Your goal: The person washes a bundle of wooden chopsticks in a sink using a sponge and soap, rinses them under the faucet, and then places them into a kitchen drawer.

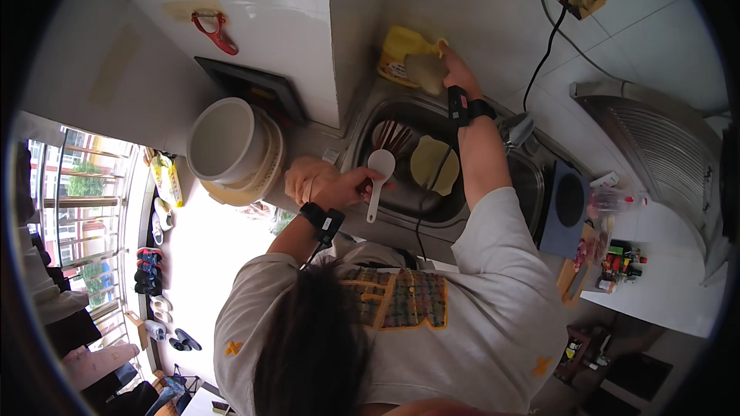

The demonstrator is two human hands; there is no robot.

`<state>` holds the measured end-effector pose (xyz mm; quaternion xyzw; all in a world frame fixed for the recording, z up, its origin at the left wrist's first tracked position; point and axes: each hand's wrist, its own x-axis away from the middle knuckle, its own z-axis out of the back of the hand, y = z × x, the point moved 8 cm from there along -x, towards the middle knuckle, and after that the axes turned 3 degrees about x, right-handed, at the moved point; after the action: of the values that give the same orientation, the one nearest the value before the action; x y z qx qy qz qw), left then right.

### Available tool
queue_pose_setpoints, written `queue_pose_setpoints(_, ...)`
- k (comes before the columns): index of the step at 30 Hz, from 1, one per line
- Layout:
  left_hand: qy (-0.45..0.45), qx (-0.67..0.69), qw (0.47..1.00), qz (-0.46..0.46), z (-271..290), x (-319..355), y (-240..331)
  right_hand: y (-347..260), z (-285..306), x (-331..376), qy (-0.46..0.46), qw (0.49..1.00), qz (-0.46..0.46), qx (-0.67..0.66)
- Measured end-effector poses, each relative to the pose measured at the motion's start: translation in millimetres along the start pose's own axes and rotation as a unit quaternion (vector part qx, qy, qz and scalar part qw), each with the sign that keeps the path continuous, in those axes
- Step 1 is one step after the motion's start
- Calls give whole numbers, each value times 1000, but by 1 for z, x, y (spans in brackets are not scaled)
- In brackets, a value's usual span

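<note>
head view: the left hand (361,186) is clamped on a white spoon (381,160), which sits above the near left edge of the steel sink (493,202), its bowl end pointing far and its handle pointing near. the right hand (460,73) reaches to the far side, past the sink, with its fingers at the top of a yellow jug (399,45) (whether they close on it, i cannot tell). a beige thing (425,71) lies against the jug, just beside that hand; its kind is unclear.

inside the sink, a bundle of brown chopsticks (398,139) leans at the left, and a pale yellow, roughly round thing (432,162) lies to their right. the faucet (518,132) stands at the far right of the sink.

left of the left hand, a crumpled tan thing (307,177) lies on the counter (354,223), and farther left a white pot (222,140) rests on a beige basket (271,156). a red peeler (217,33) hangs on the wall at the far left.
</note>
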<state>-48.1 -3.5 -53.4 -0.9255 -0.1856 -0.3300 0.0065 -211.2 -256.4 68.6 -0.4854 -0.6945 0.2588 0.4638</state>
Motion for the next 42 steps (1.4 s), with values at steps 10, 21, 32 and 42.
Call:
queue_pose_setpoints(10,1,-15,1000,-21,0,6,1,-6,20,10,-15,995,-16,-93)
queue_pose_setpoints(21,0,-53,991,-123,-37,-2,-5,61,46,120,17,973,-27,-228)
queue_pose_setpoints(32,-103,1,981,-166,-70,-41,-27,145,101,177,-2,951,-41,-307)
queue_pose_setpoints(42,-80,17,984,-159,-84,-46,-64,185,142,212,25,969,-10,-247)
